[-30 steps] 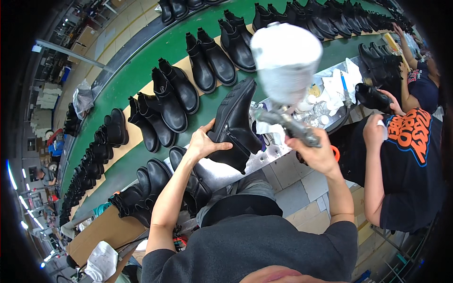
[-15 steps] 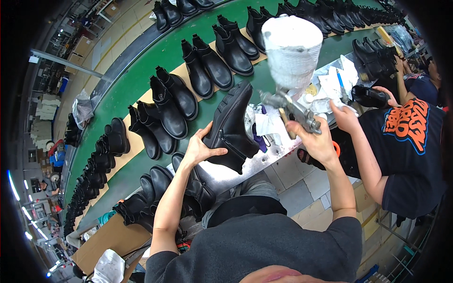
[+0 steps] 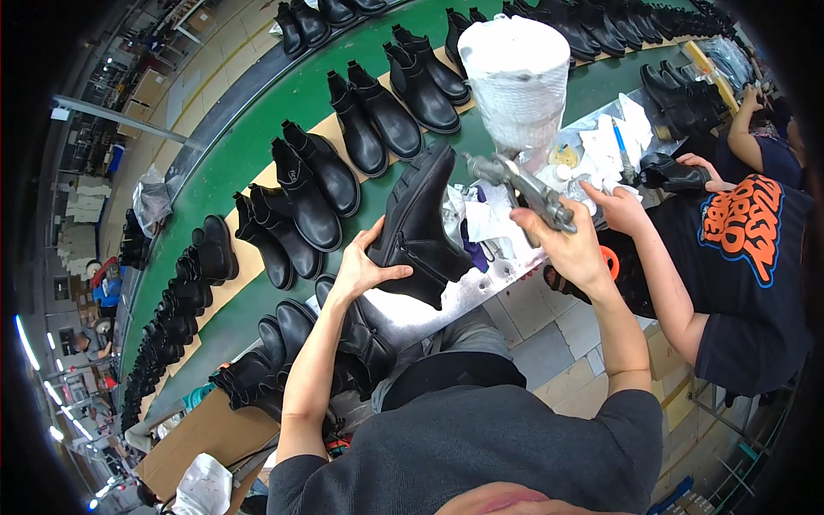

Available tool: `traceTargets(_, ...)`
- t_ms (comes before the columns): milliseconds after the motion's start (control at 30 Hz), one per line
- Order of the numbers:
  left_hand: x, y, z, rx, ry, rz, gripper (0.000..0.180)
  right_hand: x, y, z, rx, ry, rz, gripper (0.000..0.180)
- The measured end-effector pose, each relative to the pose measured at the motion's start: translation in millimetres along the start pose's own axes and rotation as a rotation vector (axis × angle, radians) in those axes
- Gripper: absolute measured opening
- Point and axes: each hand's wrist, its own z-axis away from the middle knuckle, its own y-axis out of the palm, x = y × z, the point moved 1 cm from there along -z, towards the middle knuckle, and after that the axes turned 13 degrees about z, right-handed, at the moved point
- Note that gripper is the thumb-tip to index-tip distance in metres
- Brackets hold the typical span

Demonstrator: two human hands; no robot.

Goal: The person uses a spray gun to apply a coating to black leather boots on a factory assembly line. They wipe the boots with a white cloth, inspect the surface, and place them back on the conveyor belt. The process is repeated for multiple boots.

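Observation:
My left hand is closed around a black ankle boot with a side zip. The boot is held tilted, toe up and its chunky sole facing left. In my right hand is a metal spray gun, gripped by its handle. A large white cup, seemingly wrapped in cloth or paper, stands on top of the gun. The gun's nozzle end points left toward the boot's toe, with a gap between them. Whether the trigger is pressed I cannot tell.
Pairs of black boots stand in rows on the green conveyor. More boots lie by my left forearm. White paper and a blue pen lie on the metal bench. At right a co-worker holds a black shoe.
My right hand has brought the spray gun and its cup slightly left, closer to the boot. The boot has shifted slightly in my left hand's hold. The co-worker's near hand has moved a little left.

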Motion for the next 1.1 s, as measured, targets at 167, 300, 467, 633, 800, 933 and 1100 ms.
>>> traceTargets(167, 0, 3, 3, -0.011, -0.013, -0.013, 0.106, 12, 3, 0, -0.030, -0.074, 0.024, 0.028)
traceTargets(300, 1, 2, 2, -0.041, -0.045, -0.055, 0.107, 13, 14, 12, 0.174, -0.127, 0.007, 0.047)
traceTargets(467, 16, 2, -2, -0.026, -0.136, 0.007, 0.109, 20, 28, 17, 0.277, -0.240, 0.010, 0.048)
traceTargets(633, 29, -4, -1, -0.007, -0.090, 0.053, 0.109, 12, 24, 5, 0.201, -0.100, 0.013, 0.035)
traceTargets(800, 25, -9, 3, 0.009, -0.018, 0.037, 0.105, 3, 12, -10, 0.058, 0.016, -0.122, 0.025)
traceTargets(933, 20, -10, 5, 0.061, 0.039, 0.046, 0.104, -16, 7, -23, 0.014, -0.006, -0.167, 0.027)
traceTargets(1100, 28, -16, 1, 0.145, 0.115, 0.103, 0.103, -16, -1, -20, -0.011, -0.001, -0.025, 0.024)
